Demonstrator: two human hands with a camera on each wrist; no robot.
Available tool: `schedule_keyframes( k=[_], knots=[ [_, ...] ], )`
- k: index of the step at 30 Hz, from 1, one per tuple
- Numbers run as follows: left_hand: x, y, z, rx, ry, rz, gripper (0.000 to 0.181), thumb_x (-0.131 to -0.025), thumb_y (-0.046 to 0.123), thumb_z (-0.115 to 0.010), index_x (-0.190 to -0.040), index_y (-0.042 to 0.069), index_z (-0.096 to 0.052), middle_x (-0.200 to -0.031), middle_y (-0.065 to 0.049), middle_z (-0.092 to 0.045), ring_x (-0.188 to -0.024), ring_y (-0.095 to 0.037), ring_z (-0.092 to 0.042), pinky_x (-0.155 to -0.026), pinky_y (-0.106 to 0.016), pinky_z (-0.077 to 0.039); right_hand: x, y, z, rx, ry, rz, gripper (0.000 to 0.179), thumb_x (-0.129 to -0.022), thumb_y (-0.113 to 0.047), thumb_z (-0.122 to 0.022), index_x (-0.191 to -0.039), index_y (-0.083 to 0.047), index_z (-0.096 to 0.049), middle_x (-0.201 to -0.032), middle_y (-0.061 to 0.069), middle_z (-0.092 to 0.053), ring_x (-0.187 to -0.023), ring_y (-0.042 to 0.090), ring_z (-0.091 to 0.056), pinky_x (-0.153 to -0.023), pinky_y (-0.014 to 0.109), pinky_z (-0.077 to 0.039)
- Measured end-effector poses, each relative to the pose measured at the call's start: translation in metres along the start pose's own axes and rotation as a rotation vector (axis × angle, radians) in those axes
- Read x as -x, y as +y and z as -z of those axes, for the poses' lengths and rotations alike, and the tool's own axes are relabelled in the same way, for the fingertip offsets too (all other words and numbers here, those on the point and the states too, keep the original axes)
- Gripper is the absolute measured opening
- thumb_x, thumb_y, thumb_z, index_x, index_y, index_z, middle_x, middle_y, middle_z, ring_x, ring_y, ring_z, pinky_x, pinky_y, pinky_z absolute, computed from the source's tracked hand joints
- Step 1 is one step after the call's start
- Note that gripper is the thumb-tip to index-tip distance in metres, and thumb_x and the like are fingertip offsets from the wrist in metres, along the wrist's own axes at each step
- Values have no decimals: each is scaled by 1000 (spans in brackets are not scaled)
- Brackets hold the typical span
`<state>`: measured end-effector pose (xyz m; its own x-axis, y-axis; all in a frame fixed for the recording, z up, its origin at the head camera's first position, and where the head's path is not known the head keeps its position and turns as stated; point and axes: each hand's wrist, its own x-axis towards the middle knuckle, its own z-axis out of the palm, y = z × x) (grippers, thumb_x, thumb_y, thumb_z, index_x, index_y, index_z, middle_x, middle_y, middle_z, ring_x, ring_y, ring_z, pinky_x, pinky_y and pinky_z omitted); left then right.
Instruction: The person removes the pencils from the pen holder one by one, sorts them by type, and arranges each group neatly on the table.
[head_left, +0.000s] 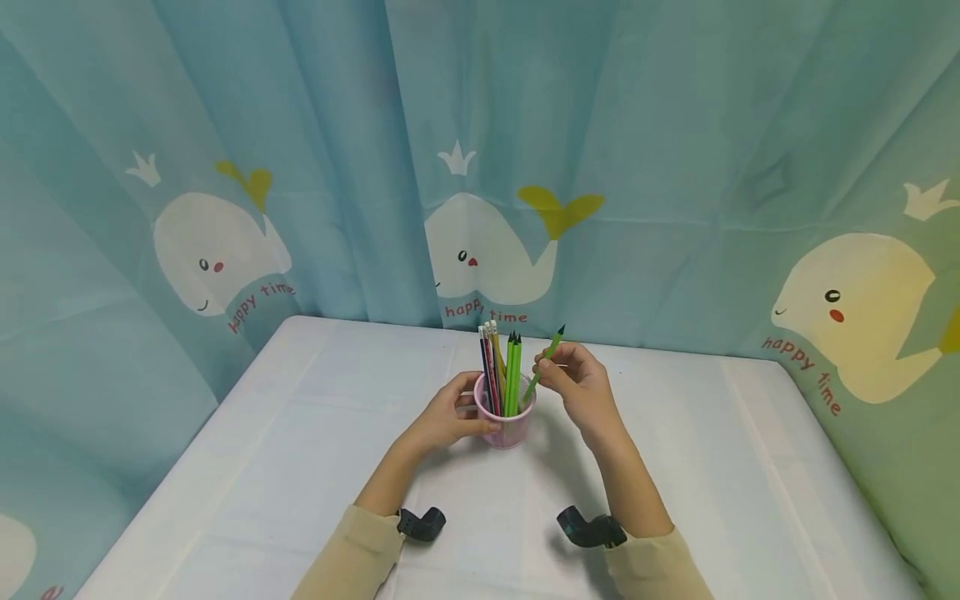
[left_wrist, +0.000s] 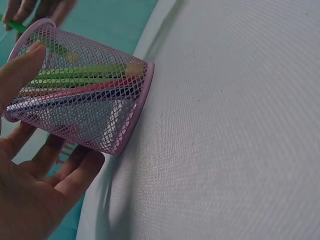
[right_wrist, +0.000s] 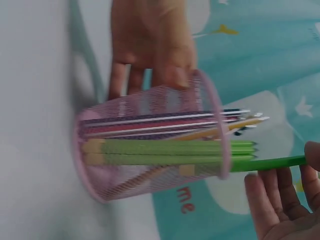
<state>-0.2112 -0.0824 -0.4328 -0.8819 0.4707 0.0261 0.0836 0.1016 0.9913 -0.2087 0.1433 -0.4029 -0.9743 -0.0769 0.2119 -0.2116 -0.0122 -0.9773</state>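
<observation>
The pink mesh cup (head_left: 514, 433) stands upright on the desk (head_left: 300, 467), toward the middle of its far edge. Left grip (head_left: 444, 417): curved part-way, thumb and fingers around the cup. Right grip (head_left: 589, 393): pinching a green pencil (head_left: 555, 342), lower end inside the cup.

Curtained-off nook, nursery-style decor; wider room type not discernible. Beyond grip of left hand (head_left: 442, 419) and to either side: blue-green curtain (head_left: 660, 125), whale prints (head_left: 498, 258), red "happy time" lettering (head_left: 462, 309). Beneath grip: white-topped table (head_left: 300, 483).
</observation>
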Motion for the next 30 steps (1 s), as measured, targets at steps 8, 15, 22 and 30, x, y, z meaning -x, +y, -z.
schedule_keyframes(
  k=[8, 15, 22, 30],
  knots=[
    [1, 1, 1, -4, -10, 3, 73, -73, 0, -75, -134, 0, -35, -134, -18, -41, -120, -37, -45, -94, -40, -45, 3, -20, 16, -108, 51, 13, 32, -89, -23, -61, -105, 1, -48, -112, 24, -52, -100, 32, -59, -85, 39, -51],
    [0, -3, 1, -14, -9, -1, 74, -71, 1, -76, -134, 4, -37, -133, -13, -43, -118, -32, -48, -95, -42, -45, -1, -18, 30, -118, 130, -31, 29, -88, -15, -62, -106, 3, -48, -105, 15, -51, -92, 33, -61, -80, 41, -53],
    [0, -2, 1, -13, -15, -7, 74, -71, 1, -76, -134, 3, -36, -132, -15, -43, -117, -34, -49, -92, -39, -47, -6, 3, 40, -11, 94, -143, 35, -87, -7, -60, -118, -6, -46, -97, 11, -54, -84, 23, -61, -74, 43, -55],
    [0, 2, 0, 3, -13, -3, 72, -72, -2, -74, -133, 1, -36, -132, -18, -43, -117, -37, -48, -93, -41, -46, -10, 32, 42, 158, 0, -243, 43, -85, -10, -62, -124, -10, -44, -97, 18, -56, -82, 27, -61, -72, 45, -55]
  ],
)
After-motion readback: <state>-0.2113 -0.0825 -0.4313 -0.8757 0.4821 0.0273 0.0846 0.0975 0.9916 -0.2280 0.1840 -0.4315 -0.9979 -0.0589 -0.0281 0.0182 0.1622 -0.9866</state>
